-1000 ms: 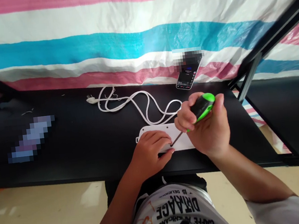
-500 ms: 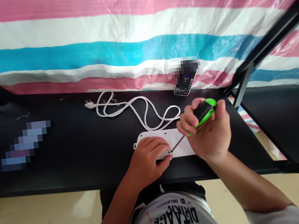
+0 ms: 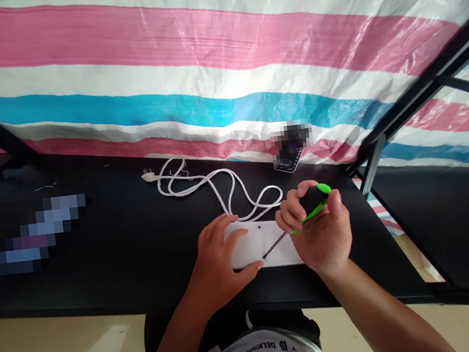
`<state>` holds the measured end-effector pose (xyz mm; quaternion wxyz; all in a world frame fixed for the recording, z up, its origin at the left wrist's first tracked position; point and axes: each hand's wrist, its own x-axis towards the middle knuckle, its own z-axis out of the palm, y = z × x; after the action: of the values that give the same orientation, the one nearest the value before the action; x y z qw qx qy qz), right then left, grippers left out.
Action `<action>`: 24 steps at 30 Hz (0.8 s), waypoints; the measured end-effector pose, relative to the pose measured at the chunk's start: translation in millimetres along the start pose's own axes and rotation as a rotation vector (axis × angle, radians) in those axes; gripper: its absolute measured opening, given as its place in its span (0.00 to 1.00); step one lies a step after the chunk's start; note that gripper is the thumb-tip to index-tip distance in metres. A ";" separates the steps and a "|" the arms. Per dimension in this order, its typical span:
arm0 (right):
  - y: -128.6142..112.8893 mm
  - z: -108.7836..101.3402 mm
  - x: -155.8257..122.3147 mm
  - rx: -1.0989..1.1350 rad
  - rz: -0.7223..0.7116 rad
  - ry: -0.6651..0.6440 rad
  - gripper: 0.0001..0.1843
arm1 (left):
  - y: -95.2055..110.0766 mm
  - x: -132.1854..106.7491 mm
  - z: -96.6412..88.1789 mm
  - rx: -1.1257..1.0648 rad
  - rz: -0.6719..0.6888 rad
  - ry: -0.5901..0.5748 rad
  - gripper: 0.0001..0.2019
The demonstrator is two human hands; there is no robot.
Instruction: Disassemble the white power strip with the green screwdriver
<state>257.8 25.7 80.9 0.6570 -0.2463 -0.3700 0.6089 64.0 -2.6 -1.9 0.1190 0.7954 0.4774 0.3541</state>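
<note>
A white power strip [image 3: 247, 249] lies face down near the table's front edge, with small screw holes in its back. Over its left end my left hand [image 3: 214, 260] rests with fingers spread, the thumb along the near edge close to the screwdriver's tip. My right hand [image 3: 328, 238] is wrapped round the black and green handle of a screwdriver [image 3: 316, 203]. The shaft slants down to the left, and its tip is at the strip's near edge by a hole. The right end of the strip is hidden behind my right hand.
The strip's white cord [image 3: 217, 172] lies in loops behind it, ending in a plug [image 3: 148, 177]. A phone [image 3: 287, 161] leans against the striped sheet [image 3: 168, 110] at the back. A blurred-out item [image 3: 42, 234] lies left on the black table [image 3: 120, 257]. Metal frames flank both sides.
The fingers of my left hand have spread and shifted left, baring more of the strip. The screwdriver stays in my right hand, tip at the near edge. The view has tilted up.
</note>
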 end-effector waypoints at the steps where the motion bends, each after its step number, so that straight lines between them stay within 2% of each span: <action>1: -0.1 0.2 0.1 -0.013 -0.002 0.003 0.21 | -1.4 -1.6 -1.7 0.006 -0.049 -0.029 0.27; 5: -1.2 1.6 0.6 -0.039 -0.013 0.003 0.21 | -5.3 -6.1 -6.4 -0.075 -0.170 -0.153 0.35; 14: -3.3 2.1 5.9 -0.054 -0.041 0.004 0.22 | -3.5 -9.6 -5.3 -0.239 -0.245 -0.248 0.44; 18: -3.5 9.1 12.0 -0.067 -0.007 -0.133 0.23 | -1.7 -11.9 -13.1 -0.290 -0.284 -0.300 0.46; 21: -5.3 21.4 20.5 -0.122 -0.011 -0.264 0.25 | -2.1 -15.1 -16.9 -0.276 -0.312 -0.272 0.47; 24: -3.9 36.9 32.2 -0.161 -0.020 -0.338 0.29 | -3.9 -17.5 -17.0 -0.259 -0.309 -0.248 0.46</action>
<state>230.8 52.1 112.3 0.5696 -0.1889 -0.5251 0.6034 44.7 -17.9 0.4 0.3304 0.7283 0.5258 0.2896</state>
